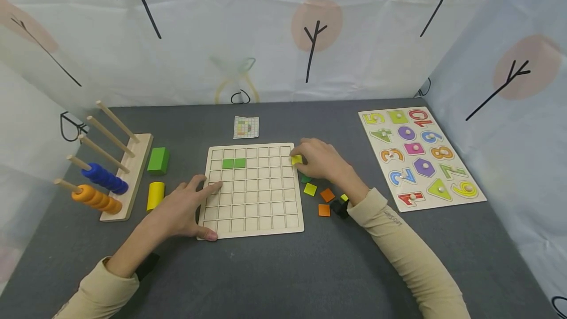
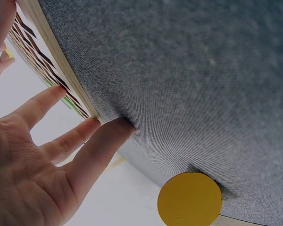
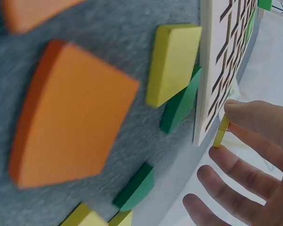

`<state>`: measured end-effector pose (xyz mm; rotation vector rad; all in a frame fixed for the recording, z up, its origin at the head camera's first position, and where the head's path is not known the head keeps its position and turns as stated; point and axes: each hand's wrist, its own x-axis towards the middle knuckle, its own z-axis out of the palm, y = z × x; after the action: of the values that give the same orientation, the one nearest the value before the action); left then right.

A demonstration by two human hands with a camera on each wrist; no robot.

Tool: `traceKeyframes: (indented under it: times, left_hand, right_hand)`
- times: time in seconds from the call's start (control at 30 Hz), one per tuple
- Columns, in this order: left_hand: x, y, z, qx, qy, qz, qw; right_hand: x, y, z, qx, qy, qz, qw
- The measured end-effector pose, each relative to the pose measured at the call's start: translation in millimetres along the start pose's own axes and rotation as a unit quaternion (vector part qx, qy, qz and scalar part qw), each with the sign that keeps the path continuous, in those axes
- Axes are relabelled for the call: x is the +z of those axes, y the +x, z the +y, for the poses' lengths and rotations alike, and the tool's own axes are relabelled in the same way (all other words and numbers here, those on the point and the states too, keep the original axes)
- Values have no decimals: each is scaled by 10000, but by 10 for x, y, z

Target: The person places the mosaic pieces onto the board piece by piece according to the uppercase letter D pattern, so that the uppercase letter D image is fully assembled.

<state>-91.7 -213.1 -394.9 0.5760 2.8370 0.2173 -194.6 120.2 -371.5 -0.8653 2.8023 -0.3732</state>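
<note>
A pale wooden grid board (image 1: 261, 210) lies in the middle of the table, with two green square tiles (image 1: 239, 163) side by side in an upper row. My left hand (image 1: 179, 208) rests at the board's left side, fingers spread over the edge and thumb at the near left corner. At the upper right edge of the board, my right hand (image 1: 322, 160) pinches a yellow square tile (image 1: 297, 159) between thumb and fingers. The right wrist view shows this tile (image 3: 221, 131) edge-on. Loose yellow, green and orange tiles (image 1: 328, 195) lie below that hand.
A small grid pattern card (image 1: 246, 127) lies behind the board. On the left stand a peg stacker (image 1: 137, 166) with blue and orange rings, a green block (image 1: 158, 161) and a yellow cylinder (image 1: 155, 196). A number and shape puzzle (image 1: 425, 196) lies at right.
</note>
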Motion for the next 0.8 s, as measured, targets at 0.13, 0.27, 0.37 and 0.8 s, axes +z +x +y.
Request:
traceKeyframes:
  times: [0.13,0.27,0.37,0.8]
  left_hand:
    - [-1,5,3,-27,-4,-7,10000]
    - [-2,10,4,-46,-30,-36,10000]
    - [2,11,1,-46,-52,-43,10000]
    - [-8,3,1,1,-103,-34,9999]
  right_hand:
    - [1,60,-70,49,-21,-12,10000]
    - [1,131,-152,114,57,-83,9999]
    - [2,188,-213,132,94,-119,9998]
    - [73,374,-431,9,186,-14,9998]
